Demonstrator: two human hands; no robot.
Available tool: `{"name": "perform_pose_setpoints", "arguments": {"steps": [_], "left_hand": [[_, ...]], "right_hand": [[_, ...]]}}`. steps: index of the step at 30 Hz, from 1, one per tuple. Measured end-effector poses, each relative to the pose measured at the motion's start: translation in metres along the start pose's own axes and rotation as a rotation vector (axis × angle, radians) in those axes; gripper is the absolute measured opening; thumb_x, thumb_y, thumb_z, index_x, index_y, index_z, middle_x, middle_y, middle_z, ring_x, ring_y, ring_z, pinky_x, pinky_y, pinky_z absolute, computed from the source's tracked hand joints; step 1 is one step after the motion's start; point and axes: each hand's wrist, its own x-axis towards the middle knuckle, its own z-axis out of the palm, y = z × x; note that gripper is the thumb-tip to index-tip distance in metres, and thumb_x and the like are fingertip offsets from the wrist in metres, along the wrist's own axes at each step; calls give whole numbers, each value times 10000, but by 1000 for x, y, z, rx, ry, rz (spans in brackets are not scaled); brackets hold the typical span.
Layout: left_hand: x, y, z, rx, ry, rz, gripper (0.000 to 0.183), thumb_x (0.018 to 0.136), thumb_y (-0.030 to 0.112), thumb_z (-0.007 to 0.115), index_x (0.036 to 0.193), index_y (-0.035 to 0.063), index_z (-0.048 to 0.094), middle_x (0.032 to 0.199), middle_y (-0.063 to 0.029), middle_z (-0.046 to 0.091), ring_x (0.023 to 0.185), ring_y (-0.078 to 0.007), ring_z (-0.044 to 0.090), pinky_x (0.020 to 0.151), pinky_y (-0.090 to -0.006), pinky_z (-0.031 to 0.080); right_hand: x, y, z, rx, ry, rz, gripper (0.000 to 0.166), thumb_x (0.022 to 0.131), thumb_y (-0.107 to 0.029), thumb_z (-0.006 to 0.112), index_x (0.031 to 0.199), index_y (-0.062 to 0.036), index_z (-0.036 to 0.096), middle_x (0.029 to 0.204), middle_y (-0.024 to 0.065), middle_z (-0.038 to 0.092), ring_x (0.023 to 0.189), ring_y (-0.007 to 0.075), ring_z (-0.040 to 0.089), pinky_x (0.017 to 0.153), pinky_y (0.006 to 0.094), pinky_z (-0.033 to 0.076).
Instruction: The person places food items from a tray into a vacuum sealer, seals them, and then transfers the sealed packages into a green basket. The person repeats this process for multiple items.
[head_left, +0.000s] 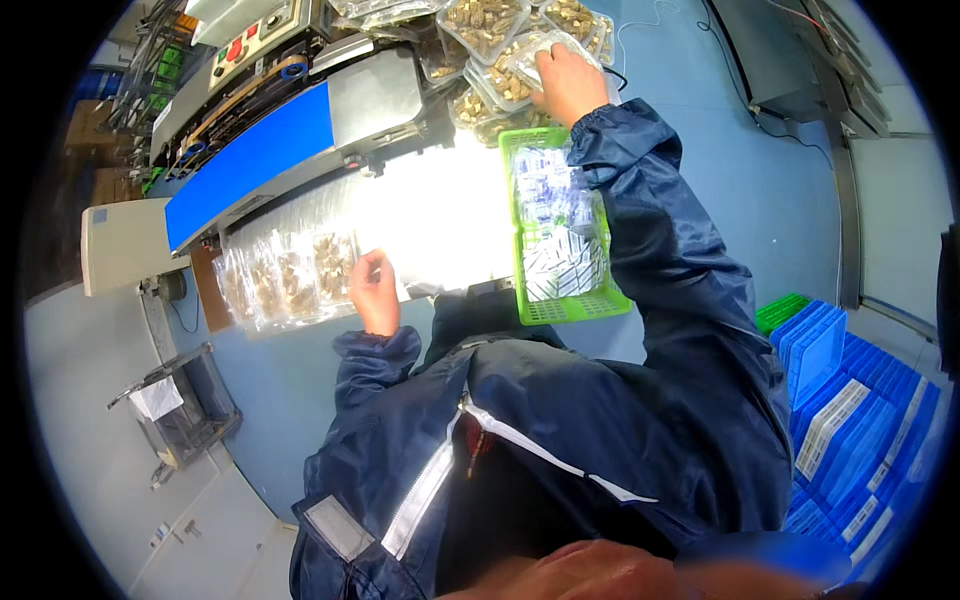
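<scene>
My right hand (568, 81) is at the top, its fingers on a clear plastic tray (540, 61) that lies over stacked trays of dried mushrooms, seemingly morels (484, 28). Whether the fingers grip that tray cannot be told. My left hand (375, 291) rests at the near edge of the glaring white worktop (442, 217), thumb and forefinger curled together; nothing plain shows between them. Just left of it, filled clear bags (334, 262) lie overlapped in a row. A green plastic basket (519, 247) near my right forearm holds small white-and-blue packets (551, 180) and striped white packets (562, 266).
Behind the worktop stands a machine with a blue belt (251, 165), a steel cover (375, 94) and a red button (235, 51). Stacked blue crates (862, 420) stand at the lower right. A metal stand (187, 412) is at the lower left.
</scene>
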Motion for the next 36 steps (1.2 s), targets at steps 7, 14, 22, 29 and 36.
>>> {"name": "perform_pose_setpoints", "arguments": {"steps": [7, 14, 22, 29, 36], "left_hand": [[-12, 49, 10, 185, -38, 160, 111, 867, 55, 662, 974, 25, 657, 963, -51, 608, 932, -155, 595, 805, -276, 482], [1, 57, 21, 253, -53, 359, 114, 857, 70, 667, 960, 21, 657, 959, -110, 609, 921, -252, 598, 805, -342, 493], [3, 68, 19, 220, -127, 381, 192, 857, 104, 694, 1023, 12, 667, 978, -140, 592, 907, -278, 578, 812, -351, 465], [-3, 58, 5, 164, -156, 376, 198, 894, 150, 663, 1055, 37, 683, 934, -114, 566, 885, -245, 571, 798, -324, 459], [-26, 20, -1, 246, -265, 498, 294, 852, -17, 590, 1145, 7, 595, 999, -184, 550, 912, -365, 567, 811, -396, 476]], "right_hand": [[7, 62, -15, 206, -15, 77, 400, 874, -270, 583, 1231, -88, 581, 1078, 190, 649, 976, 377, 635, 804, 472, 524], [-32, 163, -16, 1081, 196, 695, 362, 913, -257, 564, 1220, -76, 626, 1048, 49, 670, 920, 160, 608, 792, 318, 467], [-190, -8, -102, 1647, -154, 721, 213, 950, -230, 564, 927, -25, 615, 727, 21, 606, 583, 78, 545, 523, 218, 426], [-263, -146, -53, 1982, -684, 1034, 175, 914, -185, 617, 957, -15, 609, 726, 45, 612, 590, 131, 591, 580, 265, 521], [-284, -159, -29, 1869, -365, 1336, 203, 926, -151, 571, 1041, 15, 567, 860, 73, 608, 710, 157, 595, 637, 300, 546]]}}
